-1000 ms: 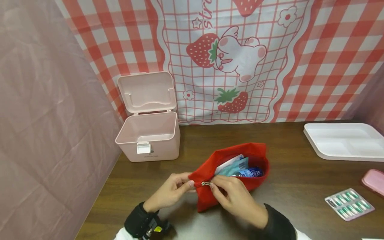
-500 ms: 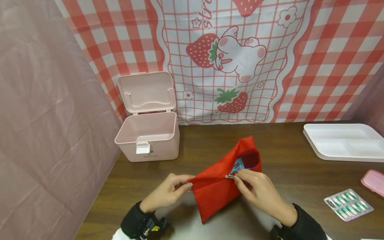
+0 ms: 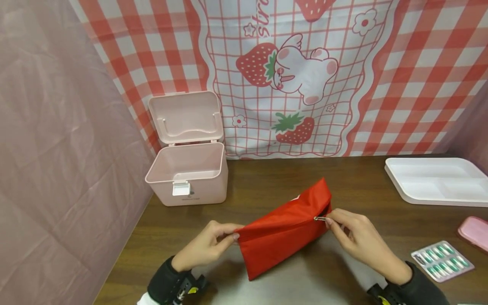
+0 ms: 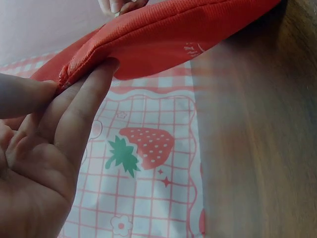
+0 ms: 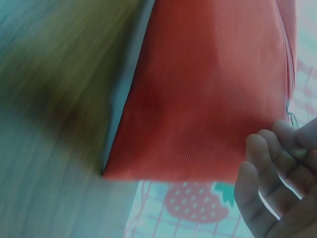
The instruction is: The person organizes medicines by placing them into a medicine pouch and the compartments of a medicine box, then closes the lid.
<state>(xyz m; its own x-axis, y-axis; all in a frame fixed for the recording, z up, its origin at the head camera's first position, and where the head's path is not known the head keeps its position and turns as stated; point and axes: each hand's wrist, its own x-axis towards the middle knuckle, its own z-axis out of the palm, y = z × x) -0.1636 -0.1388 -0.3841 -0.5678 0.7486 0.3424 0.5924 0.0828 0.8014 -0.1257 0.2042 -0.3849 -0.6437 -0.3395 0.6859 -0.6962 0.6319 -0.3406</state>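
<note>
A red zippered pouch (image 3: 282, 233) is held slanted over the table, its zip drawn nearly to the right end. My left hand (image 3: 207, 245) pinches the pouch's left corner between thumb and fingers; the left wrist view shows the thumb on top and the fingers (image 4: 81, 116) beneath. With thumb and forefinger, my right hand (image 3: 362, 239) pinches the metal zipper pull (image 3: 320, 219). Only a small dark gap shows at the pouch's right end, and what lies inside is hidden. In the right wrist view, the right hand's other fingers (image 5: 257, 153) curl loosely beside the red fabric.
A pink box (image 3: 190, 182) with its lid raised stands at the back left. On the right are a white divided tray (image 3: 427, 186), a pink case (image 3: 474, 231) and a blister pack of green-and-white capsules (image 3: 442, 260). A checked strawberry cloth (image 3: 289, 97) hangs behind the table.
My right hand has drawn the zipper pull rightward along the pouch, closing its mouth over the packets inside. The left hand has stayed at the left corner, shifting slightly left.
</note>
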